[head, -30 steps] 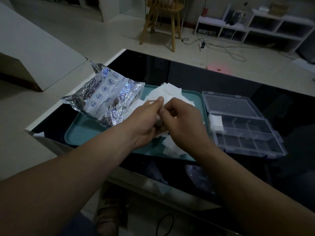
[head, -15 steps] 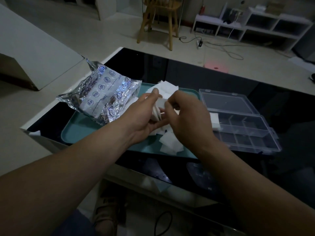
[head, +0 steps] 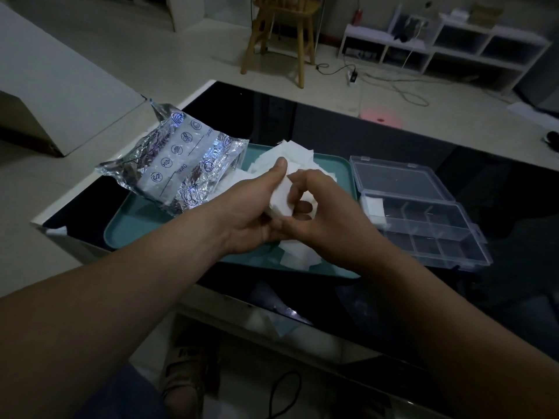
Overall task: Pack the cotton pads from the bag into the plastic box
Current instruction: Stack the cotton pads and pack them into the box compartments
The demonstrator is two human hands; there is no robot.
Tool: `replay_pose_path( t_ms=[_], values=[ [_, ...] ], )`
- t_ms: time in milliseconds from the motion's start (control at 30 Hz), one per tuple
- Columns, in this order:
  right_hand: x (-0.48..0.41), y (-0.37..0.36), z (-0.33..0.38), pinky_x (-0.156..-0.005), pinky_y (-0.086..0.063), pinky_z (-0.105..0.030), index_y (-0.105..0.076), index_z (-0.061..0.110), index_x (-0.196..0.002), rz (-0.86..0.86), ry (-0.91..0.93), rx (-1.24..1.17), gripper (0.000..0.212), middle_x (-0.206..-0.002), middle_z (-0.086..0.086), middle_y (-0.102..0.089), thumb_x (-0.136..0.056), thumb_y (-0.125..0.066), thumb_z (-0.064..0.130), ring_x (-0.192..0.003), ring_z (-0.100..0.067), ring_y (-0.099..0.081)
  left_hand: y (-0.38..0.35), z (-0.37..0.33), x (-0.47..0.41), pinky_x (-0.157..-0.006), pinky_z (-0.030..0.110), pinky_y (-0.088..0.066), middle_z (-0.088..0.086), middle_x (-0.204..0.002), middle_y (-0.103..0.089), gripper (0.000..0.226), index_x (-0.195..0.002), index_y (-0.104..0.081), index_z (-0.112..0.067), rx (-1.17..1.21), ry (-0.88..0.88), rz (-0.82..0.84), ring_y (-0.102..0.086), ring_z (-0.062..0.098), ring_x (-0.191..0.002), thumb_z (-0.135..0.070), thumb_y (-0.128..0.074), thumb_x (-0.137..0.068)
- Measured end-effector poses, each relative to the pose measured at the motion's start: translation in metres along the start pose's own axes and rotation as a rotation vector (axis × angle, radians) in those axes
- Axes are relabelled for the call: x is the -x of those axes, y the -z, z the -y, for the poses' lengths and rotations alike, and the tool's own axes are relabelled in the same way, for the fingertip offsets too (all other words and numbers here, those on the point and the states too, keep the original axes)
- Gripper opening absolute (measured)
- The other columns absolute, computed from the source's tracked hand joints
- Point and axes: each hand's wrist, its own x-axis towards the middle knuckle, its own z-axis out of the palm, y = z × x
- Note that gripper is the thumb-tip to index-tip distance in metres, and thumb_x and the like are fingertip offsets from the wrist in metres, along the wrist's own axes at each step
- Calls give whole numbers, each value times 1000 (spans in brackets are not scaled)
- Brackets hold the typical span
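Cotton pads [head: 281, 204] in a small white stack are held between both hands, above a teal tray [head: 136, 234]. The left hand [head: 251, 216] grips the stack from the left with the thumb on top. The right hand [head: 323, 222] pinches its right edge with curled fingers. The open plastic box [head: 423, 228] lies just right of the hands, nearest the right hand, with a few pads in its leftmost compartment. On the tray, loose pads [head: 299, 255] lie under the hands and a foil bag [head: 181, 170] lies to their left.
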Motion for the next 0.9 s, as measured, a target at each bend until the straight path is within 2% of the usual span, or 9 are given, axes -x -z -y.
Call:
replay_pose_path(
  t_ms=[33,133,233,300,367,467,567,733,900],
  values=[
    [0,0,0,-81,-45,-4,-56,11,-100,14,-5,-55,38,-126,2,-59,-82,-87,23,-106,1,-57,0,0,0,-55,30,-57,11,-106,-69,59,-133,-65,-17,-12,5,16,-68,24,-88,-63,-43,-101],
    [0,-2,0,-81,-59,-24,-52,12,-103,46,-27,-172,43,-131,-1,-57,-81,-88,24,-105,-12,-65,1,0,-1,-53,28,-54,6,-90,-69,54,-116,-66,-22,-46,20,63,-61,22,-72,-67,-41,-100],
    [-3,-2,-2,-81,-56,-23,-51,14,-100,27,-13,-136,43,-114,1,-60,-81,-88,27,-101,-16,-62,0,2,0,-59,33,-59,6,-94,-61,49,-116,-61,-23,8,27,123,-59,22,-77,-65,-40,-101],
    [-4,-5,-5,-82,-60,-44,-50,19,-101,33,-20,-162,50,-115,3,-59,-75,-89,37,-105,-27,-65,-1,2,0,-58,31,-60,4,-96,-65,47,-120,-61,-22,42,19,140,-71,20,-80,-60,-40,-103],
    [-5,-7,-4,-75,-58,-55,-48,23,-98,32,-11,-144,50,-110,-1,-59,-72,-86,42,-100,-32,-66,0,3,-3,-58,30,-59,3,-98,-65,48,-123,-60,-21,40,18,147,-73,18,-82,-59,-40,-103],
    [-3,-5,-3,-74,-53,-51,-49,17,-96,8,25,-105,48,-99,-3,-57,-75,-89,32,-90,-27,-59,4,5,-8,-69,33,-60,6,-119,-50,49,-131,-55,-26,30,32,157,-60,19,-103,-62,-42,-102],
    [1,-3,1,-74,-50,-44,-48,15,-97,18,21,-60,51,-97,-3,-57,-74,-91,29,-87,-23,-54,4,7,-8,-69,32,-57,6,-110,-50,43,-123,-51,-30,22,74,177,-56,18,-93,-65,-40,-101],
    [3,-3,2,-73,-49,-38,-47,15,-99,29,26,-45,50,-98,-2,-56,-75,-90,28,-90,-22,-53,5,9,-10,-73,34,-52,1,-99,-58,43,-118,-53,-27,14,80,189,-57,17,-91,-63,-37,-102],
    [5,-1,3,-74,-50,-39,-46,14,-100,9,0,-44,45,-99,-2,-58,-79,-85,23,-89,-22,-57,2,7,-9,-78,36,-53,3,-97,-63,52,-108,-68,-20,88,124,217,-60,18,-83,-56,-31,-105]
  ],
)
